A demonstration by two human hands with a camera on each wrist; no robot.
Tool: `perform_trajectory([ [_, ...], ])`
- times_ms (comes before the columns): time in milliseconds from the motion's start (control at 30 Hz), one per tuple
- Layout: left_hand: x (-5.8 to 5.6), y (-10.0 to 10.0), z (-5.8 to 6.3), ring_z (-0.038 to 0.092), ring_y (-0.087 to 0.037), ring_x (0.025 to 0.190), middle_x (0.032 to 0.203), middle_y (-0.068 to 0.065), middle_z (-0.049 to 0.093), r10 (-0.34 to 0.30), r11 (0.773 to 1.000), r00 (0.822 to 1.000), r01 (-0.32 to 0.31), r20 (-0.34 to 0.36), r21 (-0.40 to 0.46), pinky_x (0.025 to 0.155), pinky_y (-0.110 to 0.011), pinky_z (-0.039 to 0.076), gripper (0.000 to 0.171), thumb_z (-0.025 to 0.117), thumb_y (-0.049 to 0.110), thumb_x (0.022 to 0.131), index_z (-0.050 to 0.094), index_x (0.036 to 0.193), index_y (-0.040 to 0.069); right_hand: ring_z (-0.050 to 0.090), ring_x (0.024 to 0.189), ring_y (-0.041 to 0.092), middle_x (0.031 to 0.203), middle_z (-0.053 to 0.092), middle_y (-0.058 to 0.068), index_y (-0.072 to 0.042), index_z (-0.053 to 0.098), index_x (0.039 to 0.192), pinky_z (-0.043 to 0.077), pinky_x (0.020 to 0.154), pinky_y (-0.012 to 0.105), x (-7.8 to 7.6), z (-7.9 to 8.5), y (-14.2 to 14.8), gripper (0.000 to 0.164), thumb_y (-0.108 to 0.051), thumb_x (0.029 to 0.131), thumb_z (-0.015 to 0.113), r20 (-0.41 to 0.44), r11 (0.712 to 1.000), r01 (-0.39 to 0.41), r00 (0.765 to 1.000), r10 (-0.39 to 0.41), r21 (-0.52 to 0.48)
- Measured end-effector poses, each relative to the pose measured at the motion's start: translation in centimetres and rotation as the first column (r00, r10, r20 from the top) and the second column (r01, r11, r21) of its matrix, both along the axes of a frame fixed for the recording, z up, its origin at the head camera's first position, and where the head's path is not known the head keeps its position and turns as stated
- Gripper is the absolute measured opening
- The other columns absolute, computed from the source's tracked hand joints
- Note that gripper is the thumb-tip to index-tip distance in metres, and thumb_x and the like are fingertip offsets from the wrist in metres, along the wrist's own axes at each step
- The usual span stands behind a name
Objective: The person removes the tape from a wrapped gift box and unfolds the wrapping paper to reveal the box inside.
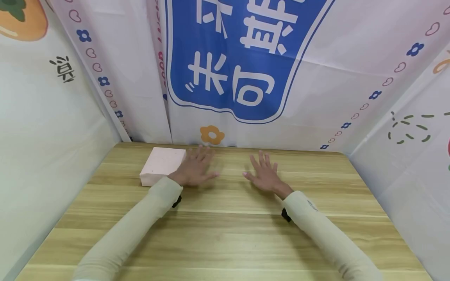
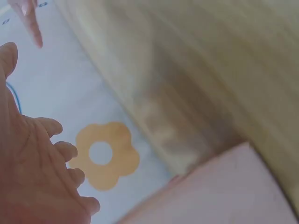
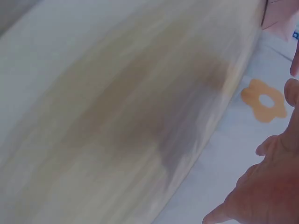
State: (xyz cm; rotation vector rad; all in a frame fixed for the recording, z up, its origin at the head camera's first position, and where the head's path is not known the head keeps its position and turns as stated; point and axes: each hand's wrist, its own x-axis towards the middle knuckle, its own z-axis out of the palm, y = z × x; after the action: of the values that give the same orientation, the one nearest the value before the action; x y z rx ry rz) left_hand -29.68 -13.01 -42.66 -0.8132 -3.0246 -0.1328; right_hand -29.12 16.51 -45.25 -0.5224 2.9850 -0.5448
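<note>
Both hands are stretched out over the wooden table, palms down and fingers spread. My left hand point(image 1: 194, 169), slightly blurred, is right beside a pale pink box point(image 1: 163, 162) and overlaps its right side in the head view. The box's edge also shows in the left wrist view point(image 2: 233, 186), below the spread fingers. To the right, my right hand point(image 1: 265, 175) is held over the wood with nothing in it. Its fingers point toward the back edge, and its shadow point(image 3: 182, 121) falls on the tabletop in the right wrist view.
The wooden table point(image 1: 211, 242) is enclosed by white printed cloth at the back and on both sides. On the back cloth point(image 1: 302, 117) are a blue sign with white characters and an orange flower point(image 1: 212, 135) just above the table's rear edge.
</note>
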Motion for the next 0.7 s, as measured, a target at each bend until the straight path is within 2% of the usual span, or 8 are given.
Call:
perform_trajectory([
  [233,-0.2,-2.2,1.9,0.005,-0.040,0.153,0.166,-0.012,0.014,0.019,0.999,1.000,-0.019,0.005,0.038,0.119,-0.066,0.004,0.084,0.037,0.065,0.098,0.011,0.160,0.015,-0.012,0.151,0.040,0.164,-0.013,0.015,-0.016,0.008,0.160,0.000,0.114,0.073,0.1,0.7,-3.1,0.082,-0.061,0.099,0.037,0.032,0.998,-0.047,0.998,0.048,-0.050],
  [433,0.1,-4.6,4.0,-0.003,-0.040,0.152,0.166,-0.016,0.005,0.066,0.995,0.997,-0.069,0.040,0.075,0.120,-0.064,0.005,0.087,0.038,0.065,0.097,0.009,0.159,0.010,-0.012,0.152,0.036,0.164,-0.012,0.013,-0.016,0.005,0.160,0.000,0.117,0.069,0.0,0.6,-6.0,0.083,-0.064,0.098,0.034,0.050,0.991,-0.089,0.994,0.094,-0.097],
  [533,0.2,-6.0,4.3,-0.002,-0.041,0.152,0.165,-0.018,0.004,0.080,0.991,0.996,-0.084,0.040,0.105,0.120,-0.065,0.007,0.087,0.041,0.062,0.097,0.009,0.159,0.009,-0.012,0.152,0.035,0.164,-0.013,0.012,-0.017,0.005,0.160,0.000,0.118,0.068,0.1,0.6,-7.4,0.082,-0.062,0.099,0.037,0.054,0.987,-0.104,0.992,0.111,-0.120],
  [700,0.2,-8.3,3.9,0.000,-0.044,0.152,0.165,-0.021,0.007,0.103,0.987,0.994,-0.105,0.024,0.124,0.119,-0.066,0.006,0.085,0.042,0.059,0.098,0.011,0.159,0.007,-0.010,0.152,0.035,0.165,-0.012,0.012,-0.016,0.002,0.160,0.003,0.118,0.068,0.2,0.6,-9.1,0.081,-0.058,0.100,0.037,0.063,0.981,-0.126,0.989,0.136,-0.148],
])
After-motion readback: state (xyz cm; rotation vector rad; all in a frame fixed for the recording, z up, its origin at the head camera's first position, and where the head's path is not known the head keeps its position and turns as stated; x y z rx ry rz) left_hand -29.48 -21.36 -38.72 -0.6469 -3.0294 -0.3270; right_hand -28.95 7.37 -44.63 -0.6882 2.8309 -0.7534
